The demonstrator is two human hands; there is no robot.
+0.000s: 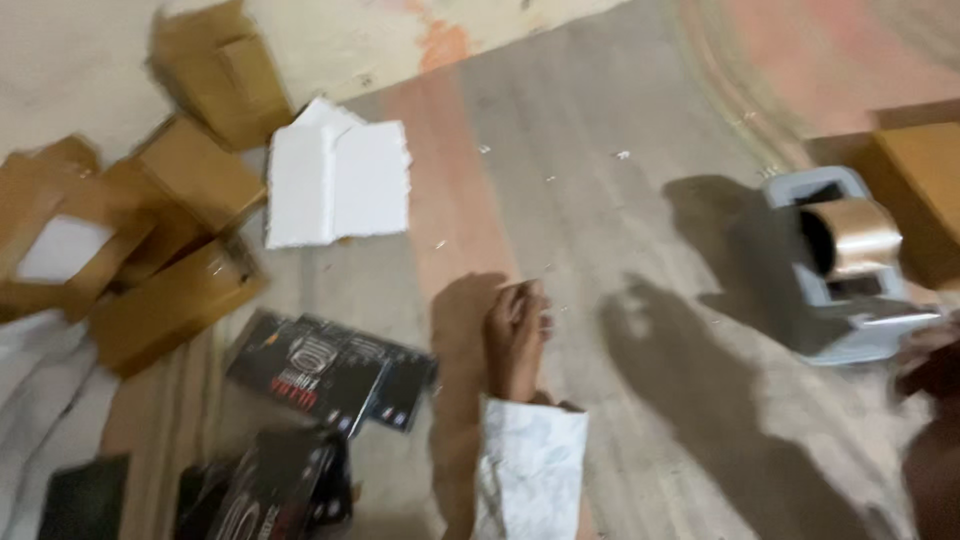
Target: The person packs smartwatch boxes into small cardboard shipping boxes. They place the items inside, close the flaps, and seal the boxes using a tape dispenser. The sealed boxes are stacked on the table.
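Note:
My left hand, in a white patterned sleeve, hovers over the bare floor at the centre with its fingers curled together; nothing shows clearly inside them. Its nearest things are the black printed boxes to its left. At the right edge my right hand, mostly cut off and blurred, grips the rear of a grey tape dispenser loaded with a roll of brown tape. The dispenser is held above the floor and casts a shadow to its left.
Several brown cardboard boxes are piled at the left, one with a white insert. White foam sheets lie next to them. More black boxes sit at the bottom left. Another brown carton stands at the right, behind the dispenser.

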